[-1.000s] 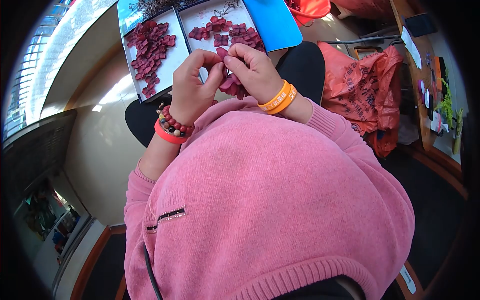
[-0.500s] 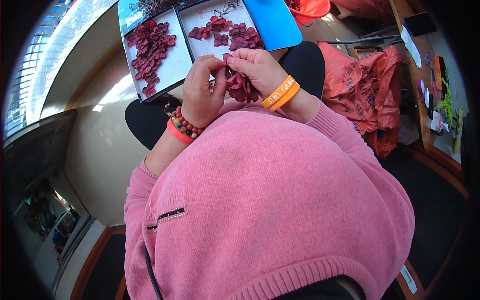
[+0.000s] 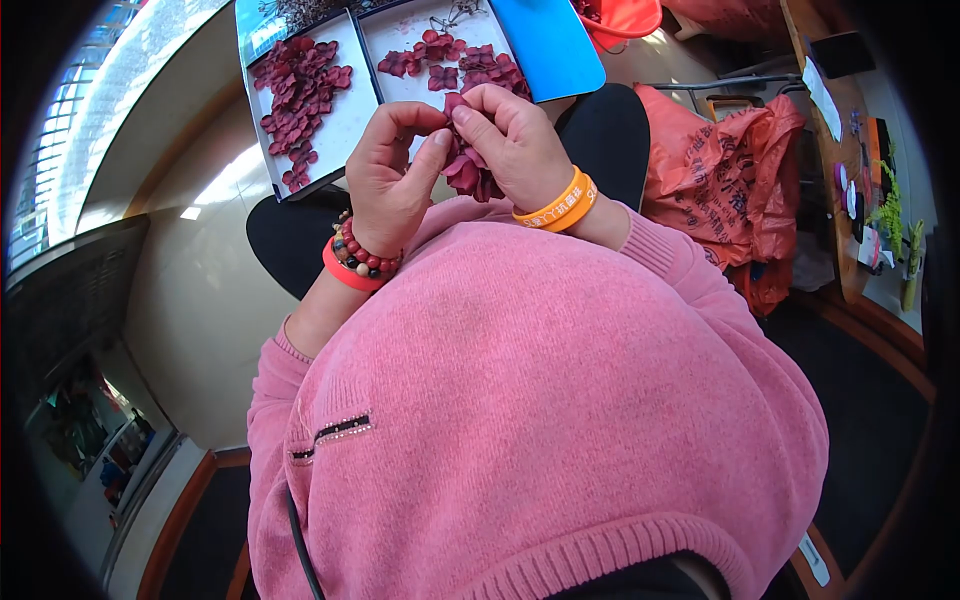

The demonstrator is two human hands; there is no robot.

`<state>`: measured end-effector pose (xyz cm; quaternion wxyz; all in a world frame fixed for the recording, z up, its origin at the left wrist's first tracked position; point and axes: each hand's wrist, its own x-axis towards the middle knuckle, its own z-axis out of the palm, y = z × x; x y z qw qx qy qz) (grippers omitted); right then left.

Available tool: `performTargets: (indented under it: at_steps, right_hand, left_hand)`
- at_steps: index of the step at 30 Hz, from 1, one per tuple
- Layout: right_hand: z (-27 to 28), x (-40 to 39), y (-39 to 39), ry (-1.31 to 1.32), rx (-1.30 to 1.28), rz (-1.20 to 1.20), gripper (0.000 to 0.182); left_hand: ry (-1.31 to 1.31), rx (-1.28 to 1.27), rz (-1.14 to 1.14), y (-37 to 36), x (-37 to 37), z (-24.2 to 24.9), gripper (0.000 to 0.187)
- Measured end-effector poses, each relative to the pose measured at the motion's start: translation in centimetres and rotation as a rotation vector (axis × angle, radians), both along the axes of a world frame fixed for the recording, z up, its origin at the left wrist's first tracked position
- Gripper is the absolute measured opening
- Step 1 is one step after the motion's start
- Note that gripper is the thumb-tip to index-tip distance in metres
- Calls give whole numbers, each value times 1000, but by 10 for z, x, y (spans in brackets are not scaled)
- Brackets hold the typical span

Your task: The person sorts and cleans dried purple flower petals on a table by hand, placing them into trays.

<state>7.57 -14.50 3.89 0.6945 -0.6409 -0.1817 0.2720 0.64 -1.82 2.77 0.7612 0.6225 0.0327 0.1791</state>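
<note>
A dark red hydrangea flower head (image 3: 467, 172) hangs over my lap, held in my right hand (image 3: 525, 145), which wears an orange printed wristband. A single petal (image 3: 455, 103) stands up between that hand's thumb and forefinger. My left hand (image 3: 390, 175), with a bead bracelet and a red band, curves in from the other side. Its thumb and forefinger tips come close together right at the flower; what they pinch is hidden. Beyond the hands, loose dark red florets lie in the left tray (image 3: 350, 125) and the right tray (image 3: 385, 45), both white inside.
A blue board (image 3: 560, 60) shows beside the trays, with dried stems (image 3: 310, 15) at the back. To the right are a red basin (image 3: 625, 20), a red plastic bag (image 3: 715, 175) and a wooden-edged table (image 3: 850, 150) bearing small items and green stalks. My knees are under the hands.
My left hand has shifted slightly left, its thumb straighter and the gap inside its fingers wider. My right hand has turned a little, still holding the flower head.
</note>
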Motion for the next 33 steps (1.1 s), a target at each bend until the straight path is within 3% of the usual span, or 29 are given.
performTargets:
  at_steps: [3, 6, 9, 12, 15, 18, 21, 24, 25, 28, 33]
  right_hand:
    - [2, -3, 2, 29, -13, -28, 16]
    - [-4, -2, 3, -122, -55, -39, 14]
    - [2, -2, 1, -38, -55, 11, 12]
    - [10, 1, -4, 86, 0, 55, 10]
    - [1, 8, -5, 67, -32, 48, 14]
    - [1, 8, -6, 211, 41, 78, 13]
    - [-2, 5, -4, 320, 66, 49, 13]
    - [0, 4, -5, 289, 93, 17, 14]
    - [0, 4, -6, 263, 86, 17, 14]
    - [1, 6, -6, 193, 71, 10, 14]
    - [7, 4, -1, 185, -3, -2, 14]
  left_hand:
    - [-2, 328, 37, 6, 2, -3, 16]
    - [-237, 758, 135, 10, 9, -3, 19]
    - [-231, 874, 146, 11, 9, -3, 21]
    - [-416, 1095, 198, 16, 13, -6, 23]
    - [-453, 1180, 121, 20, 12, -6, 26]
    - [-522, 1184, 62, 25, 13, -8, 28]
    - [-500, 1065, 92, 23, 14, -17, 25]
    - [-239, 615, 28, 9, 7, -21, 22]
    - [-127, 355, -34, 6, 4, -23, 15]
    - [-28, 5, -43, -3, 1, -11, 11]
    - [29, -106, -67, 0, -3, -13, 13]
